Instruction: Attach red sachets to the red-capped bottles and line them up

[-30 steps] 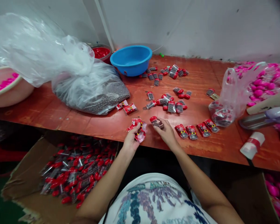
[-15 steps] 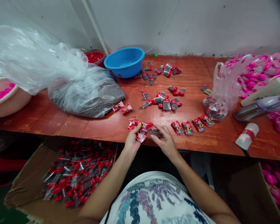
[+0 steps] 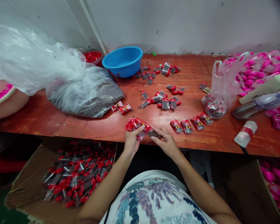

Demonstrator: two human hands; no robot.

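Observation:
Near the table's front edge, my left hand [image 3: 132,141] is closed on several red printed plastic sleeves [image 3: 133,124]. My right hand [image 3: 167,142] grips a small clear bottle [image 3: 154,134] filled with dark beads. The bottle's front end is against or inside a sleeve's right end, and its cap is hidden there. To the right, several filled red packets [image 3: 187,126] lie in a slanting row. Two more red packets [image 3: 125,109] rest beside the bead bag. Loose bottles with red caps [image 3: 165,103] are scattered beyond my hands.
A large clear bag of dark beads [image 3: 98,96] and a blue basin [image 3: 123,63] stand at left and back. Below the table sits a carton [image 3: 25,189] of red-capped bottles. At right are a knotted plastic bag [image 3: 216,107], a drinking bottle [image 3: 249,107] and pink-capped items [image 3: 254,74].
My right hand has brought the bottle's red cap into or behind the sleeve; before, the cap showed beside it. My left thumb has shifted right over the sleeves. The view has moved slightly.

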